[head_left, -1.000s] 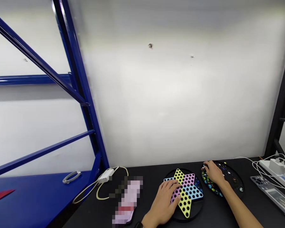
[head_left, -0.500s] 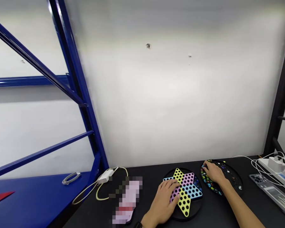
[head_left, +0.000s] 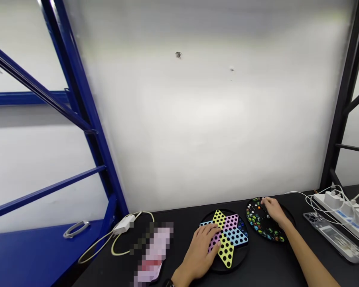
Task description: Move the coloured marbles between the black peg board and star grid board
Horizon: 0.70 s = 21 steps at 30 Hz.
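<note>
In the head view, a star-shaped board point(head_left: 227, 236) with coloured, dotted points sits on a round black base point(head_left: 238, 259), at five o'clock on the dark surface point(head_left: 266, 267). The left hand point(head_left: 202, 244) lies palm down across the board's nine o'clock side, fingers extended and slightly parted, pressing flat on it without gripping. At the board's two o'clock is a round black tray point(head_left: 268, 228), with colourful marbles point(head_left: 253, 220) thickest from six round to ten o'clock. The right hand point(head_left: 274, 210) is over the tray's twelve-to-one o'clock part, fingers bent and partly closed; whether they hold a marble cannot be told. Toward four o'clock in the view lie a phone point(head_left: 335, 236) and a white power strip point(head_left: 336, 208).
</note>
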Tool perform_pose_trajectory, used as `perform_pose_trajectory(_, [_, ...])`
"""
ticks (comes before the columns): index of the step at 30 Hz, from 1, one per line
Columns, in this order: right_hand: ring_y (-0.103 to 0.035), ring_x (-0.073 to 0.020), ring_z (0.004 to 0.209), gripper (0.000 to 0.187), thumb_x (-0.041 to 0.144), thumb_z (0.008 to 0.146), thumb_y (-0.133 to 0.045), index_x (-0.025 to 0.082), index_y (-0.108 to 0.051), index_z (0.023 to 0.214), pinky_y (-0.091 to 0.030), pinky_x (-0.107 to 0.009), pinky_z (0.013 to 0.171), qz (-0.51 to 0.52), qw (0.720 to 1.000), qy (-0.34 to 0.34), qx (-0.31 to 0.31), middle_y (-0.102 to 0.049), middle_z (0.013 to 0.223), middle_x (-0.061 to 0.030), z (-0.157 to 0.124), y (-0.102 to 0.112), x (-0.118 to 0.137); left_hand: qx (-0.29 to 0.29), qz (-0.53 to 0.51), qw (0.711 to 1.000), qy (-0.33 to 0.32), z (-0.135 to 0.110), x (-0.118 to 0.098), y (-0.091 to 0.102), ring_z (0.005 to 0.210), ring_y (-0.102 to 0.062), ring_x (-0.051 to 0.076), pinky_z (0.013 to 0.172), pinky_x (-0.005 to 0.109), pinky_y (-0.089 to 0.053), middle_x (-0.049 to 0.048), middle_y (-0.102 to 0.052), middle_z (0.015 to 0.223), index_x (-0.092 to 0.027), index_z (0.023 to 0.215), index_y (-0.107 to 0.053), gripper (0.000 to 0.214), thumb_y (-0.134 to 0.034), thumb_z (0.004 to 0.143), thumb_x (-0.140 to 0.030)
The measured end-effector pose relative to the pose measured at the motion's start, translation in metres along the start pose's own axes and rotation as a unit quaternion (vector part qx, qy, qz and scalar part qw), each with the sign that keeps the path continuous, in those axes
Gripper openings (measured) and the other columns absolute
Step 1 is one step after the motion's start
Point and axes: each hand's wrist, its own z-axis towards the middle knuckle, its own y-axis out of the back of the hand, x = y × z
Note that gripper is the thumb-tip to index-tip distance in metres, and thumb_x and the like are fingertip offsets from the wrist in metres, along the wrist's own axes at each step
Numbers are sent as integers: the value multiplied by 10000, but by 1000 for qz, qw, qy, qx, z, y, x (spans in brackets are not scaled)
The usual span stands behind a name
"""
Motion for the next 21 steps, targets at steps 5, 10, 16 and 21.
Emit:
perform_pose_trajectory(5, [-540, -160, 638, 238, 439, 686, -686, 214, -619, 646, -350, -243, 582, -139, 987, 17, 83, -571, 587, 14, -10, -5, 7, 0, 0, 1000, -1, 0, -1, 0, 1312, -456, 250, 1130, 489, -354, 10, -539, 1398, -326, 1302, -555, 357, -438, 979, -427])
perform_pose_trajectory(10, [-547, -152, 644, 221, 414, 772, -622, 204, -676, 729, -323, -242, 581, -269, 950, 61, 148, -615, 655, -9, -15, -6, 12, -2, -4, 1000, -7, 0, 1, -1, 1311, -457, 253, 1131, 489, -353, 17, -543, 1393, -321, 1295, -561, 355, -441, 978, -423])
perform_pose_trajectory(16, [-503, -147, 606, 261, 410, 814, -574, 195, -644, 684, -322, -250, 575, -244, 958, 60, 138, -566, 599, 8, -13, 3, 11, -3, -7, 1000, -5, 0, 1, 0, 1311, -453, 251, 1130, 478, -356, 13, -542, 1392, -322, 1301, -556, 362, -437, 978, -435])
perform_pose_trajectory(21, [-424, -124, 544, 322, 463, 789, -589, 187, -622, 626, -299, -251, 540, -215, 963, 44, 160, -480, 533, 34, -14, 19, 11, -3, -7, 1000, -6, 0, 2, -1, 1306, -455, 249, 1132, 478, -350, 11, -542, 1391, -324, 1300, -554, 361, -437, 978, -435])
